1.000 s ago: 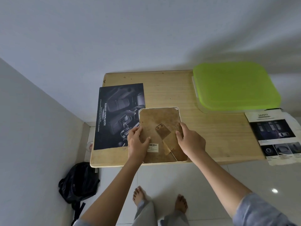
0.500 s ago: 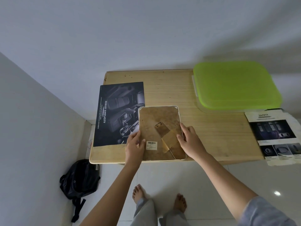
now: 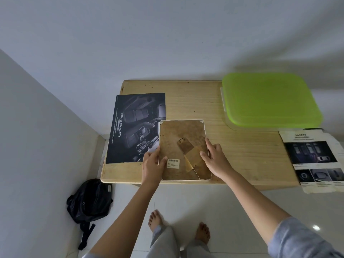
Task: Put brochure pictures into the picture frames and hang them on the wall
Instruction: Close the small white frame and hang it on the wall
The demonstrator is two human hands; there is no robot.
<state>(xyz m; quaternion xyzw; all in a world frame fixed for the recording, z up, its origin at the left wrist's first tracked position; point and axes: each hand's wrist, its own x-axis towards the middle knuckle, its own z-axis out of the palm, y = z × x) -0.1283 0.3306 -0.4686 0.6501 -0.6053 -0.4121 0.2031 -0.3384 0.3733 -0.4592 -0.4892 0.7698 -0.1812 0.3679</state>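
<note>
Wooden table (image 3: 242, 155), pale walls (image 3: 149, 38), tiled floor (image 3: 195, 198)

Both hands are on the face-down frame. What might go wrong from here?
The picture frame lies at the table's near edge, above bare feet; the left hand grips one side, the right hand rests on the other, so it might slip off.
It overlaps the dark brochure; dragging could crease it.
The safety page overhangs the table's right end and may slide off.
</note>
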